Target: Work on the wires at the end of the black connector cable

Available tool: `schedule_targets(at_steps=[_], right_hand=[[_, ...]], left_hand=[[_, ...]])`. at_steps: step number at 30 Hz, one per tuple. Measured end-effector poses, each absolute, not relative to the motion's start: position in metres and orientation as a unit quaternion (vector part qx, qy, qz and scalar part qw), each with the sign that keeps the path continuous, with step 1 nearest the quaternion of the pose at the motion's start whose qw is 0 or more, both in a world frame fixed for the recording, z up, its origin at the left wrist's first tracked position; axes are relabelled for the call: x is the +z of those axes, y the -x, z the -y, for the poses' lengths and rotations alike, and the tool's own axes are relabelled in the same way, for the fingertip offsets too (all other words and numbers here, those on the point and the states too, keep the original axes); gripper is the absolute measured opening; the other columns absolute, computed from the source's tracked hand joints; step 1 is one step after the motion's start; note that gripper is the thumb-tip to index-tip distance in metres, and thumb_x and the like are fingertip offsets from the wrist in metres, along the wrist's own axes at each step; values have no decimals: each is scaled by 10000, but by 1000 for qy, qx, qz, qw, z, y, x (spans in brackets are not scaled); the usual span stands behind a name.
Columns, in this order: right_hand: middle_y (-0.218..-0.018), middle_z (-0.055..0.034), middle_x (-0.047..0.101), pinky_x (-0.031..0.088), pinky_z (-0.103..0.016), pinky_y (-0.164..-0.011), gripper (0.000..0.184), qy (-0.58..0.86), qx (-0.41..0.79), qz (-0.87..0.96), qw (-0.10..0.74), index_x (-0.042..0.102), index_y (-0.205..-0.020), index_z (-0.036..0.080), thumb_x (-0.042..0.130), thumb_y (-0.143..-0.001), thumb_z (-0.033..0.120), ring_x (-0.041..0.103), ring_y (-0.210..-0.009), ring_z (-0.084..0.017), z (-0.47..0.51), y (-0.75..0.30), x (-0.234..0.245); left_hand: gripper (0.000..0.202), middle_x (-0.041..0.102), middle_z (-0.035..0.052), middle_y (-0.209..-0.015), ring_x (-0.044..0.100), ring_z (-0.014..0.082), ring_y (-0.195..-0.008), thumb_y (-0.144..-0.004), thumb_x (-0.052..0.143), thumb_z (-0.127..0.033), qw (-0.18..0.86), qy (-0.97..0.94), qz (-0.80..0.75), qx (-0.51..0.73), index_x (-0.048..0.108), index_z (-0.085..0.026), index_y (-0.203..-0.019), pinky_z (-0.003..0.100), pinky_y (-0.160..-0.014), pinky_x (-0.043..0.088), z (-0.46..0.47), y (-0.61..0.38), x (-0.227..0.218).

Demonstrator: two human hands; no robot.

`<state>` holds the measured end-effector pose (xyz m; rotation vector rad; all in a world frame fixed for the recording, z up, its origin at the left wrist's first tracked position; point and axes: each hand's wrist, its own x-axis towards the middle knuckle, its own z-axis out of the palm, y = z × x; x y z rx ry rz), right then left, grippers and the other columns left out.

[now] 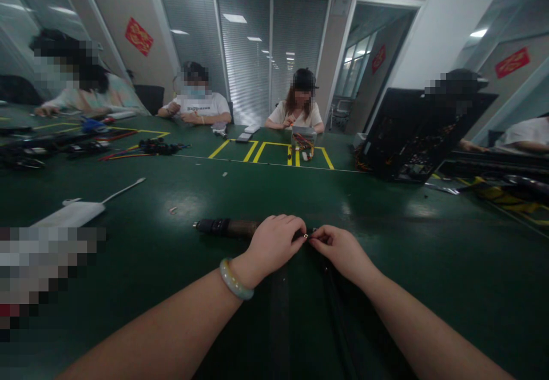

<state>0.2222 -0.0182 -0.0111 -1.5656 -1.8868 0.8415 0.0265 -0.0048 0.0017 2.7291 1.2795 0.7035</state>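
Counter (407, 228) in dark green stretches out before us, with a tall black computer case (386, 134) standing tilted on the far right. Over at left lies a flat white block with a white cord (77, 215). The person's bare left hand (274, 240) and bare right hand (343, 251) meet in the middle; the left blocks one end of a dark cylindrical driver (227, 227) lying just beyond. A slim black cable (329, 283) runs below the right. Both sets of fingers are pinched nearly together on a tiny bright-tipped black piece (306, 236), mostly hidden, between the hands.
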Motion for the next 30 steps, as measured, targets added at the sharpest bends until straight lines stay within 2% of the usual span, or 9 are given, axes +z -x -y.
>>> schedule_targets(at_steps=[5, 10, 16, 22, 26, 30], right_hand=[[-787, 1, 707, 424, -237, -576, 146, 582, 311, 702, 266, 691, -874, 215, 616, -822, 329, 629, -670, -156, 18, -223, -11], [-804, 3, 707, 427, -235, -581, 152, 577, 314, 705, 267, 691, -879, 214, 613, -827, 334, 631, -674, -153, 18, -224, -11], [-776, 8, 704, 415, -233, -561, 137, 581, 311, 704, 266, 691, -867, 218, 613, -825, 322, 617, -640, -149, 18, -223, -11], [-809, 8, 708, 427, -230, -580, 142, 577, 323, 700, 270, 688, -886, 221, 610, -830, 326, 633, -681, -153, 19, -222, -10], [-798, 9, 707, 420, -230, -585, 140, 571, 321, 704, 274, 686, -879, 216, 615, -828, 325, 630, -680, -151, 18, -222, -12], [-801, 8, 706, 413, -232, -579, 153, 566, 322, 706, 277, 687, -884, 216, 616, -827, 340, 630, -684, -155, 16, -224, -17]], left_hand=[[133, 640, -2, -968, 584, 199, -907, -840, 596, -203, 32, -883, -400, 244, 590, -239, -968, 352, -824, 429, 6, -26, 2], [109, 632, -2, -936, 586, 201, -889, -845, 599, -237, 28, -876, -416, 241, 580, -228, -953, 349, -788, 433, 6, -26, 2], [200, 625, 7, -1031, 583, 197, -953, -830, 590, -175, 30, -880, -402, 251, 575, -229, -1022, 353, -842, 432, 8, -27, 3], [112, 629, 15, -1008, 589, 205, -925, -843, 600, -203, 33, -879, -406, 248, 574, -212, -952, 356, -808, 438, 7, -26, 2], [153, 624, 5, -1038, 585, 200, -947, -836, 600, -166, 28, -884, -394, 249, 569, -227, -972, 357, -831, 432, 6, -26, 1], [120, 626, 16, -1007, 588, 208, -929, -841, 607, -204, 29, -879, -403, 255, 566, -213, -954, 355, -804, 440, 5, -26, 0]])
